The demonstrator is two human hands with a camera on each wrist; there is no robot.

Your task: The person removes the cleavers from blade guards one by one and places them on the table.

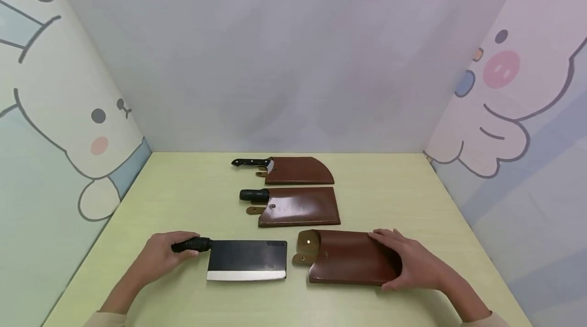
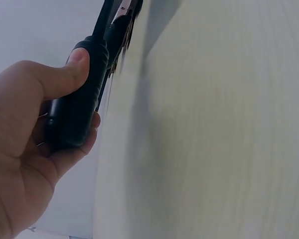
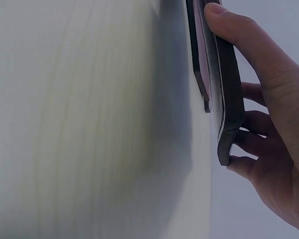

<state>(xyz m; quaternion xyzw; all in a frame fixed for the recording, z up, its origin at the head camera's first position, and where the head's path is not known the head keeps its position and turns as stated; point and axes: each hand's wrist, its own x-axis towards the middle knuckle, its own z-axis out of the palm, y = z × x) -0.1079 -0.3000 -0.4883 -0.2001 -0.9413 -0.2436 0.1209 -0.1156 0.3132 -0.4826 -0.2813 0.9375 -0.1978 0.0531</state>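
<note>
Even light, glare on the middle sheath (image 1: pixel 300 208); wrist views dimmer, seemingly soft.

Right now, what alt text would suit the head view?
A person's left hand grips an unsheathed cleaver by its black handle; the right hand holds a brown sheath beside the blade. Beyond them, two sheathed knives lie on a pale table.

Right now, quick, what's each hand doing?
Left hand: closed, holding the unsheathed cleaver by its black handle.
Right hand: holding the nearest brown sheath between thumb and fingers.
</note>
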